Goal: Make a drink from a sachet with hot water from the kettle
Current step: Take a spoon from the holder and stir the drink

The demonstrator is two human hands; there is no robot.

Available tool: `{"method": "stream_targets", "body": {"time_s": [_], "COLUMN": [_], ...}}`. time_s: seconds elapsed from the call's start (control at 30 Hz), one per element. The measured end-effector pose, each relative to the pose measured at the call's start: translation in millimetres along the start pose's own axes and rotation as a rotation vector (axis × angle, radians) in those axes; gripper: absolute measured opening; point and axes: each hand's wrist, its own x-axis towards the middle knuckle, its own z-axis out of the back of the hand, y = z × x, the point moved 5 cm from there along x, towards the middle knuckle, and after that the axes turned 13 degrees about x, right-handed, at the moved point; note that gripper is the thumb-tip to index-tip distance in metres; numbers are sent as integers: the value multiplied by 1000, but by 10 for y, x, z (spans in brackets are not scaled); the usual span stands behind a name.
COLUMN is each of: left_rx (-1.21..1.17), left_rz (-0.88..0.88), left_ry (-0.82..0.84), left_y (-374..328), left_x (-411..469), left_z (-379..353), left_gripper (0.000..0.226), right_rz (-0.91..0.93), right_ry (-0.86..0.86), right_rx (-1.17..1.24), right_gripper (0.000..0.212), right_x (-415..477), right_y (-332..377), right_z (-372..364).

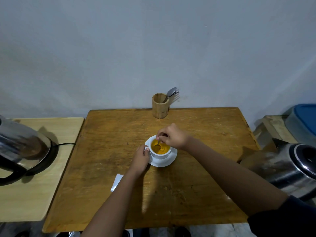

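Scuffed wooden table (196,134) against a plain grey wall carries the white cup (160,155) on its saucer (168,161), left hand (141,159) pinching its handle, right hand (172,136) gripping a spoon (157,146) in the orange drink (163,149), kettle (22,149) on the side table (51,185) left.

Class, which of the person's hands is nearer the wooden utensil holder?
Right. The right hand is just in front of the wooden utensil holder; the left hand sits farther back at the cup.

I saw a wooden holder (160,106) at the table's (106,168) far edge, cutlery (171,92) leaning in it, and a blue-lidded bin (303,120) far right.
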Motion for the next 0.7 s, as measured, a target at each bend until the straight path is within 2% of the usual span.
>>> {"method": "stream_targets", "body": {"time_s": [0.2, 0.37, 0.53, 0.7], "left_rx": [-3, -18, -21, -22], "left_rz": [5, 10, 21, 22], "left_ry": [16, 25, 50, 39], "left_y": [7, 19, -1, 27], "left_x": [-3, -5, 1, 8], "left_z": [7, 10, 7, 3], "left_gripper": [21, 20, 19, 18], "right_rz": [-8, -66, -105, -47], "right_ry": [-30, 25, 20, -32], "right_rx": [-114, -163, -88, -62], "right_gripper": [24, 24, 20, 21], "right_x": [49, 31, -30, -23], "right_y": [30, 26, 9, 54], "right_z": [5, 87, 83, -10]}}
